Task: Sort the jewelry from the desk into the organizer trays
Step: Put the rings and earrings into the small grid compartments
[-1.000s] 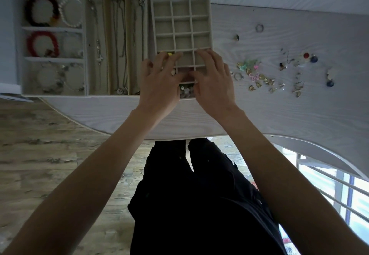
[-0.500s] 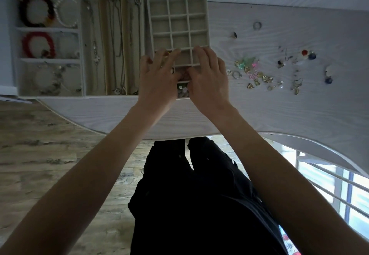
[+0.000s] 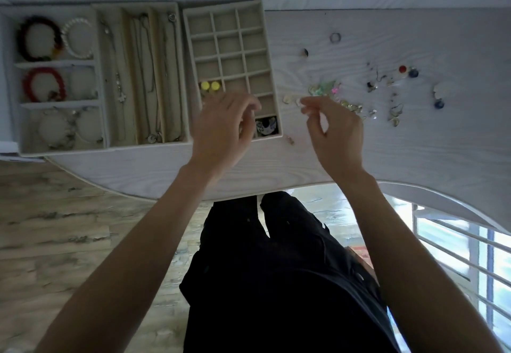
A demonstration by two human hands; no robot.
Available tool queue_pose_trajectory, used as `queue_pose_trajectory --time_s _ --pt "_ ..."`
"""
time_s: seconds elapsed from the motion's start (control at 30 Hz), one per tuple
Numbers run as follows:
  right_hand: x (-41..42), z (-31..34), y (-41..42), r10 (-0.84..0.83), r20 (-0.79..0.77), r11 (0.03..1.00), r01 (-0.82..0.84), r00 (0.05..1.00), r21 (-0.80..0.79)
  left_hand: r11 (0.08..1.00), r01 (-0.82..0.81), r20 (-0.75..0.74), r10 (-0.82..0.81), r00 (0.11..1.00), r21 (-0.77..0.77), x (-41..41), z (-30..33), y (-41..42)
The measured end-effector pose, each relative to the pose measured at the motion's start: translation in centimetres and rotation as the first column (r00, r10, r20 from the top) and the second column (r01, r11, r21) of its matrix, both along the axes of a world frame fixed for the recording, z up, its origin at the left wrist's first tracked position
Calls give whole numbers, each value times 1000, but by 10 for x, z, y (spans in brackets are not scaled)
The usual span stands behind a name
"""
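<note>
- Grid tray (image 3: 231,34) — beige, small square cells, mostly bare; two yellow studs (image 3: 210,86) in a left cell, a dark patterned piece (image 3: 266,126) in the near right cell.
- Loose jewelry (image 3: 351,106) — rings, earrings, coloured beads scattered on the bench (image 3: 414,145) right of the tray.

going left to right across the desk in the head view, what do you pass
beige bracelet tray → beige long necklace tray → beige grid tray of small compartments → left hand → right hand → scattered loose earrings and rings
</note>
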State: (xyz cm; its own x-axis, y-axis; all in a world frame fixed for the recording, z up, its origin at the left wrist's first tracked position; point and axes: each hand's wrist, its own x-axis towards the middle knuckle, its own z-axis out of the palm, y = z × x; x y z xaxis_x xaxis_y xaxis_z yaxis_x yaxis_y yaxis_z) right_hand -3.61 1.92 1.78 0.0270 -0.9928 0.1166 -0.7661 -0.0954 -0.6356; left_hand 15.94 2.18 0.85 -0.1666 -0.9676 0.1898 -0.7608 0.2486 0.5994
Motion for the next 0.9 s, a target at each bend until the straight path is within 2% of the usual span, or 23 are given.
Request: queue_pose_trajectory --time_s 0.1,0.2,0.27,0.33,0.43,0.67,0.8,0.9 --pt "-32 -7 0 -101 -99 994 104 990 28 995 80 -8 -80 997 67 -37 4 -6" --pt "-52 -20 -18 -121 -272 992 129 955 13 990 109 167 -123 978 88 -73 3 -32" --pt "-60 -28 -32 -71 -351 993 99 934 63 978 95 299 -148 943 183 -92 -2 -49" --pt "-65 -34 -39 43 -381 988 18 924 155 964 97 363 -185 913 247 -106 -11 -61" --pt "-71 -39 -37 109 -372 982 -42 922 185 958 104 384 -205 900 268 -115 -21 -67" --pt "-78 -36 -33 2 -354 984 60 935 166 983 16 410 -91 907 181 -108 -24 -66" --pt "-71 -33 -43 25 -414 969 80 910 234 992 52 304 -84 949 113 -112 -22 -62" --pt "-66 -32 -48 -11 -416 953 135 910 269 991 67 280 -97 955 117 -119 -27 -59"
